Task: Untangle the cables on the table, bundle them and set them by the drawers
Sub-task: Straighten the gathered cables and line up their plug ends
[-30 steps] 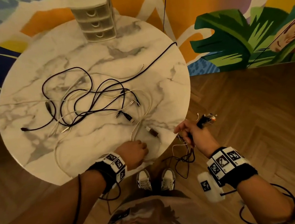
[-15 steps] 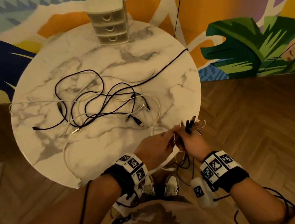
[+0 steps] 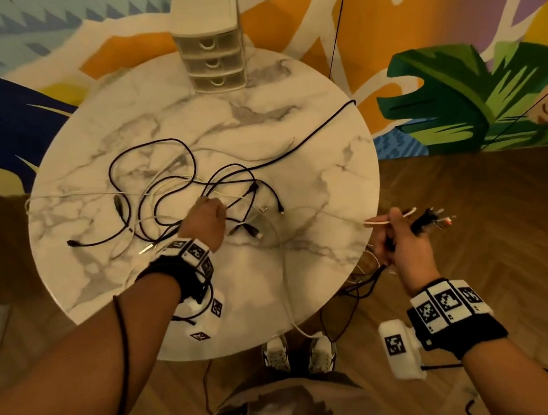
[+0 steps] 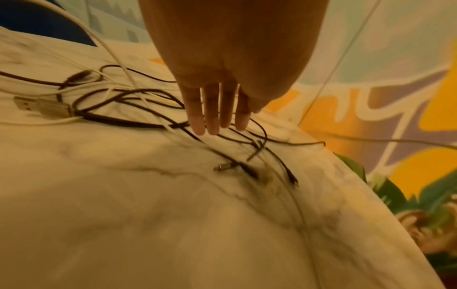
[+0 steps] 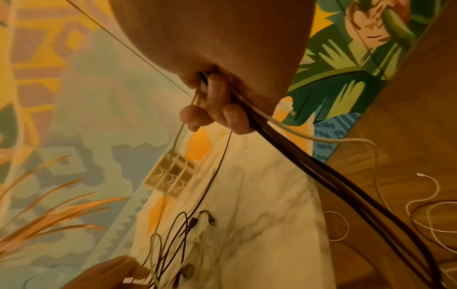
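Black cables [image 3: 175, 198] lie under the flat left hand [image 3: 204, 224]; right hand [image 3: 405, 246] fisted.

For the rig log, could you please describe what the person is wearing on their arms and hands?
Both hands are bare, with no sleeves on the forearms. Each wrist carries a black wristband topped with white tiles printed with black square markers. A white camera box with a similar marker hangs under the right wrist, another under the left. A thin black cable runs along the left forearm.

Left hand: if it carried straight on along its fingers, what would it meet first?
Probably the black cables of the tangle just past the left hand; its fingertips may already touch them. Depth is unclear.
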